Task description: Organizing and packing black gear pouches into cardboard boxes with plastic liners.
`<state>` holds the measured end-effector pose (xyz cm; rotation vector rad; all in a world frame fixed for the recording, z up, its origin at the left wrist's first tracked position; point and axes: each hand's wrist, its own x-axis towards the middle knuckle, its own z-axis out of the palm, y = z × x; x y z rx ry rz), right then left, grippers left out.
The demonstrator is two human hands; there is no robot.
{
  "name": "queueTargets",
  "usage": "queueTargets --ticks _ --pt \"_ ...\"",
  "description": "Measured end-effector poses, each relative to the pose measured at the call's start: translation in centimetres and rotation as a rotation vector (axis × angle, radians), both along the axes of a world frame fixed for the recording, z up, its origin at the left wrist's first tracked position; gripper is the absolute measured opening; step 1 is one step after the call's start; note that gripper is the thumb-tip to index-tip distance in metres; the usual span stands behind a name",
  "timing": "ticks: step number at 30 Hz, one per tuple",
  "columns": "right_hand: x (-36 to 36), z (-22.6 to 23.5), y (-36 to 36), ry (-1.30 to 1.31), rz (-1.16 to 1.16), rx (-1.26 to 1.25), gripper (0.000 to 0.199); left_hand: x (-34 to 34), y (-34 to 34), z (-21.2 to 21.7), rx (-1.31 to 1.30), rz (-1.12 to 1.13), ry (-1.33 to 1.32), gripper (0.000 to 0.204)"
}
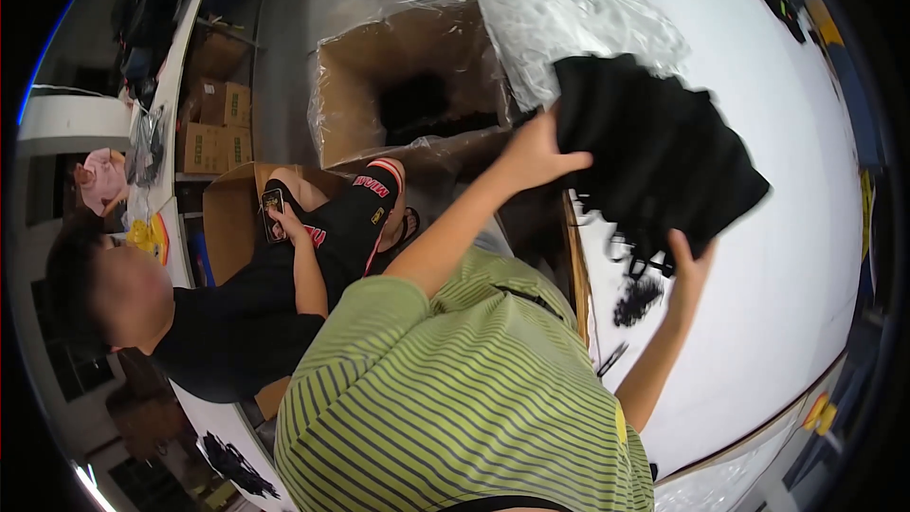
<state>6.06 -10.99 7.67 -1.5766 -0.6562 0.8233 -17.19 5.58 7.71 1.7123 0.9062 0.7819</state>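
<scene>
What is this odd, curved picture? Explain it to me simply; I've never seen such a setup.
There is no machine here: a person works with two bare hands. The one picture comes from a fisheye camera worn on that person's head, looking down, so straight edges bend. The left hand and right hand grip a layered black bundle, apparently cloth, over a white table. On the table lie crumpled clear plastic and a small black heap, too blurred to identify. Left of the table stands a cardboard box. At the left, a seated co-worker holds a phone.
</scene>
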Motion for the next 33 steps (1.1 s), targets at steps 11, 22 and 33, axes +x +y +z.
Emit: queueTargets --ticks 11,22,33 --pt "-25.4 -18.8 26.6 0.511 0.546 -0.629 0.074 -29.9 14.2 -21.1 -0.573 0.586 0.121 0.05" --pt "-29.3 -53.9 45.6 0.032 0.509 -1.012 0.119 -31.1 31.9 -59.7 -0.625 0.553 0.319 0.063" --pt "-27.6 -68.2 53.0 -0.456 0.508 -0.559 0.089 -24.8 38.5 -73.3 -0.59 0.502 -0.156 0.068"
